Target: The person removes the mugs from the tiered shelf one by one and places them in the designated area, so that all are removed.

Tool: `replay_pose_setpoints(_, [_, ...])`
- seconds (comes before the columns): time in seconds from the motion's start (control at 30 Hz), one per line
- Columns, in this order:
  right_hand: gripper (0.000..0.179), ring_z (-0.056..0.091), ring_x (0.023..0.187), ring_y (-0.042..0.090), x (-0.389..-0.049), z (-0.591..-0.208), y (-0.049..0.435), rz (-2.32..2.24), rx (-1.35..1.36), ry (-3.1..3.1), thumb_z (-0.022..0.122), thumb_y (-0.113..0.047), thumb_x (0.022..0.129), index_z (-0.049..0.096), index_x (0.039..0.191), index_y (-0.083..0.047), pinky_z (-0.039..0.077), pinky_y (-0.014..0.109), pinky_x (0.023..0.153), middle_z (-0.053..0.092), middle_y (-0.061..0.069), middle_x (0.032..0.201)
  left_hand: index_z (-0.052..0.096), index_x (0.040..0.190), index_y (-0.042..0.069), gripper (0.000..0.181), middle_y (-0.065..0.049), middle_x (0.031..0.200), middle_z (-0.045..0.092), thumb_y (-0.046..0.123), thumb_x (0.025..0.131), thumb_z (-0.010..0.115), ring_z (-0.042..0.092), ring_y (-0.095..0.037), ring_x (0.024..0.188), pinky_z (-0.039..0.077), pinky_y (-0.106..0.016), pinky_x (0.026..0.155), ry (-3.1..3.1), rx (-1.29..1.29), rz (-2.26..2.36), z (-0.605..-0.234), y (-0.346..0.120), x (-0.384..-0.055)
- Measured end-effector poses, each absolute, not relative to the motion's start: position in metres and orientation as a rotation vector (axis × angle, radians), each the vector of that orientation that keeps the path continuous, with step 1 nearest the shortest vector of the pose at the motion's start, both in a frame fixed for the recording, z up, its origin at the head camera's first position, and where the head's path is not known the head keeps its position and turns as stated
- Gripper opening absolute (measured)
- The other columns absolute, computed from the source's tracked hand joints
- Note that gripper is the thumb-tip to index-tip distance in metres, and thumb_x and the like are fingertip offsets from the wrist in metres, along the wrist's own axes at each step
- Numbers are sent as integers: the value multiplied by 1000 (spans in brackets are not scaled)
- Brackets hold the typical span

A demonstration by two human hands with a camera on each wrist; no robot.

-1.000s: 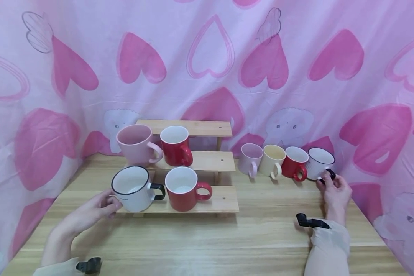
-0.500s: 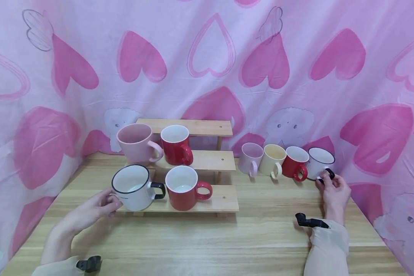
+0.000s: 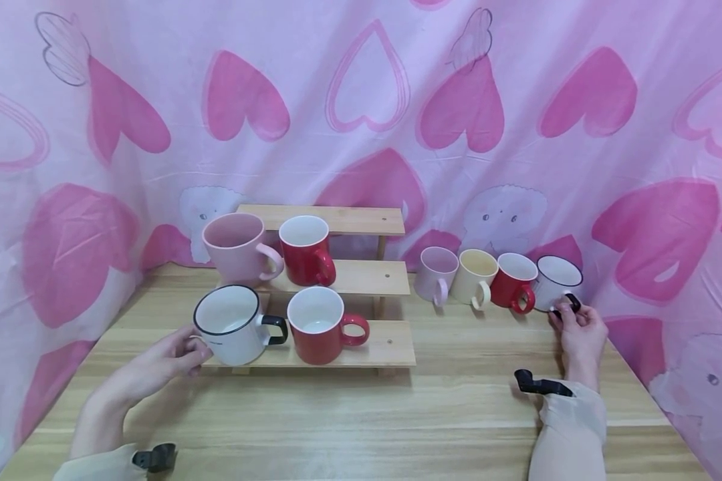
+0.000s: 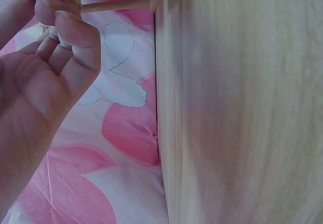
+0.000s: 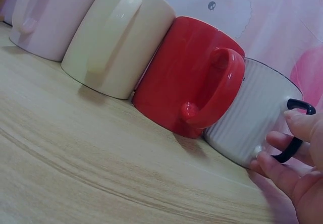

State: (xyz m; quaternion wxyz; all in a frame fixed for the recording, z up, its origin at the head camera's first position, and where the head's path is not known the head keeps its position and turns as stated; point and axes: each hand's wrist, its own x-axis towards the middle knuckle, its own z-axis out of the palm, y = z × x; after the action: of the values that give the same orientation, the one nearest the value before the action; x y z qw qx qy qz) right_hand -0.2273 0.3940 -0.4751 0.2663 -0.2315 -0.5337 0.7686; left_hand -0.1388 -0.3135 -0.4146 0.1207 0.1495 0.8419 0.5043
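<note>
My left hand (image 3: pixel 170 355) is at the left end of the bottom board of a wooden stepped shelf (image 3: pixel 385 344). In the left wrist view its thumb and curled fingers pinch that board end. Just beside it on the board stands a large white mug (image 3: pixel 228 337) with a black rim and handle. With my right hand (image 3: pixel 580 334) I pinch the black handle of a smaller white ribbed mug (image 5: pixel 252 115), upright on the table at the right end of a row. A red mug (image 5: pixel 176 77) stands right beside it.
A red mug (image 3: pixel 315 334) shares the bottom board; a pink mug (image 3: pixel 237 257) and another red mug (image 3: pixel 301 260) stand on the middle one. Along the table's back right stand a lilac mug (image 3: pixel 430 284) and a cream mug (image 3: pixel 468 286). A heart-patterned curtain (image 3: pixel 367 80) surrounds the table.
</note>
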Motion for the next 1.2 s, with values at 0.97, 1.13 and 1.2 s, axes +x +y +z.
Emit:
replay_pose_setpoints(0.97, [14,58,77,-5,-162,-374,398,1758,-444,-2134,48,-23,103,54,115,-19,49,13,63,57,-9,101,46,114,-2,26,-12,87,53,17,100,56,54,-19,80,47,-31,72,2431,409,1458,-413,-313,-138])
replay_pose_setpoints(1.13, [16,63,81,0,-154,-346,372,1816,-333,-1981,45,-21,104,58,113,-21,49,12,65,63,-13,99,46,113,-2,25,-16,89,54,17,100,56,55,-20,81,48,-31,72,2446,421,1460,-413,-314,-139])
replay_pose_setpoints(1.2, [18,64,83,2,-153,-337,358,1828,-251,-1956,47,-20,104,60,115,-18,49,12,68,64,-10,101,47,114,-1,25,-17,89,56,17,100,57,56,-21,82,48,-31,72,2454,427,1455,-414,-315,-137])
